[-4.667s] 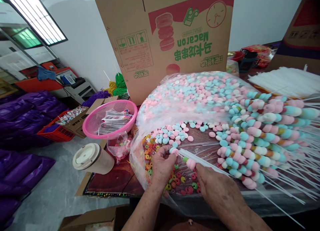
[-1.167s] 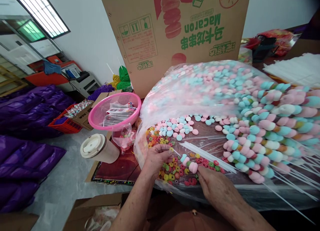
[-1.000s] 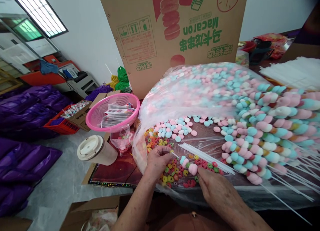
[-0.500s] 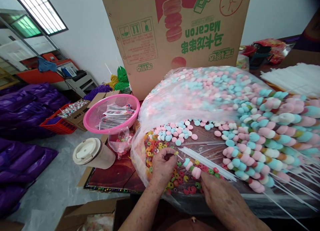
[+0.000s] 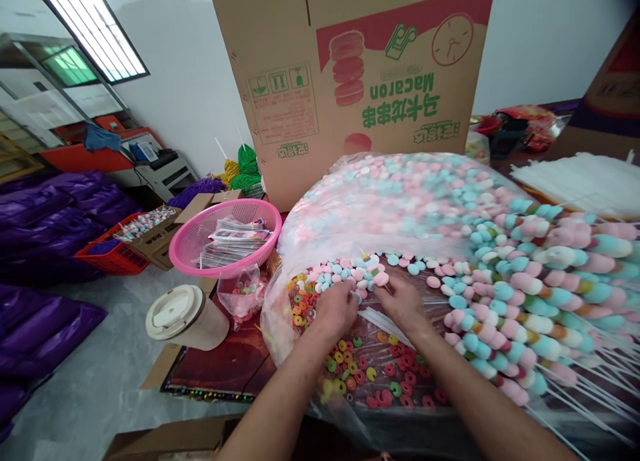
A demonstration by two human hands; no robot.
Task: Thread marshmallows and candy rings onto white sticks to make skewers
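Both my hands reach forward to a small heap of loose pink, blue and white candy discs (image 5: 345, 272) on a clear plastic sheet. My left hand (image 5: 336, 309) is curled, fingertips down in the heap; what it pinches is hidden. My right hand (image 5: 404, 304) is closed on a thin stick with a pink candy (image 5: 381, 278) at its tip. A bundle of bare white sticks (image 5: 376, 318) lies between the hands. Coloured ring candies (image 5: 363, 371) are scattered under my forearms. Several finished candy skewers (image 5: 515, 314) are piled on the right.
A big clear bag of pastel discs (image 5: 400, 194) bulges behind the heap, before a tall Macaron carton (image 5: 350, 81). On the left are a pink basket (image 5: 186, 256) of packets, a lidded cup (image 5: 184, 318) and a small bag of rings (image 5: 243, 294). More white sticks (image 5: 585, 178) lie far right.
Both hands moved forward from the coloured rings to the heap of pastel discs. The right hand carried its stick with the pink candy along. The camera view tilted up slightly.
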